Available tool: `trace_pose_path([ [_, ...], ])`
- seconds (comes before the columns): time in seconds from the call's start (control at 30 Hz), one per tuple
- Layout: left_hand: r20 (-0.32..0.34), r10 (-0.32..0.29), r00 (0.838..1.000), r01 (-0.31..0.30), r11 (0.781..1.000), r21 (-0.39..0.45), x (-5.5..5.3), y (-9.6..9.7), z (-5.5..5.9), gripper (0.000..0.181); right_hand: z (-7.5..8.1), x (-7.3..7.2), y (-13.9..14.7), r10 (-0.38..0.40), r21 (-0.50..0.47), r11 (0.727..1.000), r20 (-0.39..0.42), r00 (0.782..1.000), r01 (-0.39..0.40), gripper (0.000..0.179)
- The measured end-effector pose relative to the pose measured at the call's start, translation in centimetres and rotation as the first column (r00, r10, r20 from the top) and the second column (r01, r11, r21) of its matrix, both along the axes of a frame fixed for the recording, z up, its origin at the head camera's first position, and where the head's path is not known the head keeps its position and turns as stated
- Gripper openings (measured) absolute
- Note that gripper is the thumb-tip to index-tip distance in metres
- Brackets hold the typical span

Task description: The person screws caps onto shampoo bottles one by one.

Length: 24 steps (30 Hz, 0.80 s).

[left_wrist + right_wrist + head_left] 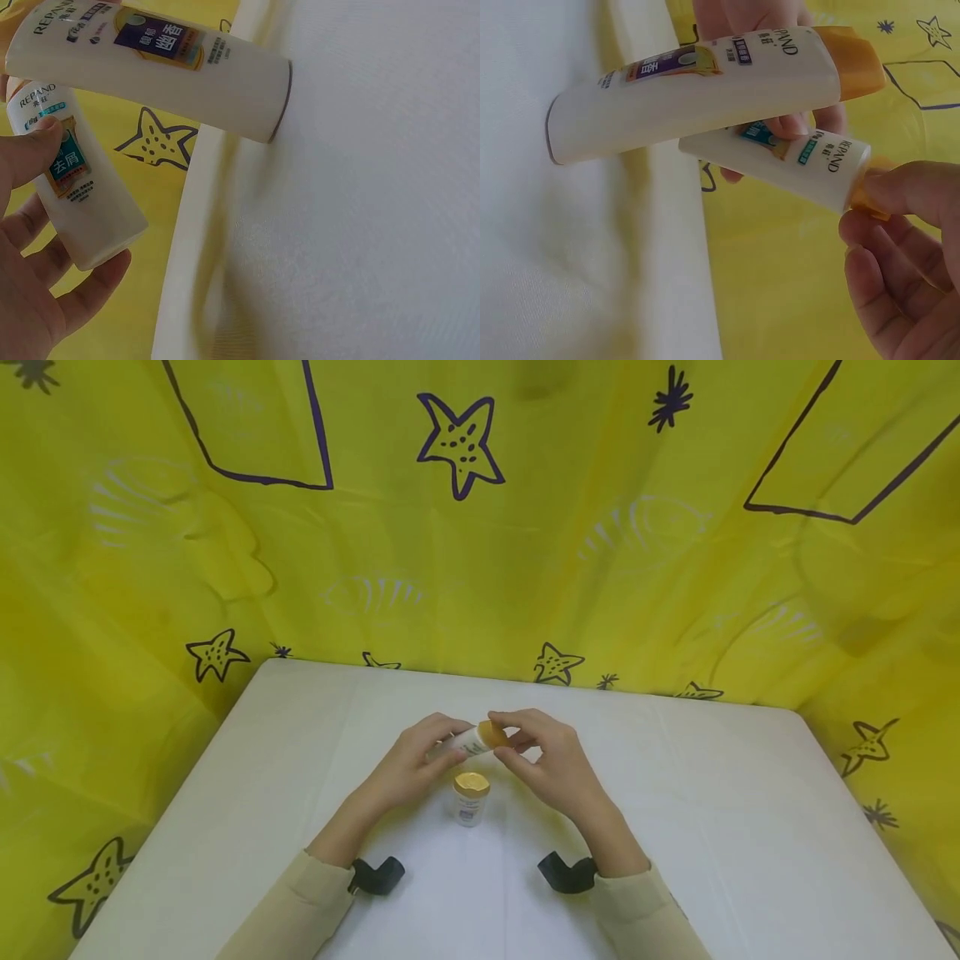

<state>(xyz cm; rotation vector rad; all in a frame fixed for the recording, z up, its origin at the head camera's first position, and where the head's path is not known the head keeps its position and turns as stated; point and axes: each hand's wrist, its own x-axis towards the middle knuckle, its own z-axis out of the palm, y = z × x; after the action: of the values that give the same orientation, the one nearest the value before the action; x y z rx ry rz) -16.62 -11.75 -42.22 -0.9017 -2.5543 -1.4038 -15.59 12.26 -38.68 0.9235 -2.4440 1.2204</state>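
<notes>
My left hand (415,756) grips a white shampoo bottle (470,742) by its body, thumb over the teal label (69,157) in the left wrist view. The bottle is tilted above the table, its orange-gold cap (492,735) toward the right. At that cap, my right hand (553,767) pinches with thumb and fingers, as the right wrist view shows. A second white bottle (469,811) with a purple label (673,64) stands upright on the table just in front of the hands. Its gold cap (853,64) is on.
A white-covered table (712,827) spreads beneath both arms, its far edge near a yellow curtain (465,568) printed with starfish and fish. Black camera mounts (567,872) sit at both wrists.
</notes>
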Motion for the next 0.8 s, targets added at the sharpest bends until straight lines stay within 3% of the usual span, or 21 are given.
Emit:
trace_pose_path([
  [0.4,-0.005,0.002,1.0,-0.002,1.0,0.025,0.04,-0.12,0.37,0.028,0.14,0.03,0.02,0.059,0.001,0.998,-0.033,0.998,-0.059,0.048],
  [0.8,-0.021,0.005,1.0,-0.005,1.0,0.011,0.13,0.08,0.44,0.03,0.19,-0.03,0.2,0.003,-0.015,1.0,-0.017,1.0,-0.003,0.044],
])
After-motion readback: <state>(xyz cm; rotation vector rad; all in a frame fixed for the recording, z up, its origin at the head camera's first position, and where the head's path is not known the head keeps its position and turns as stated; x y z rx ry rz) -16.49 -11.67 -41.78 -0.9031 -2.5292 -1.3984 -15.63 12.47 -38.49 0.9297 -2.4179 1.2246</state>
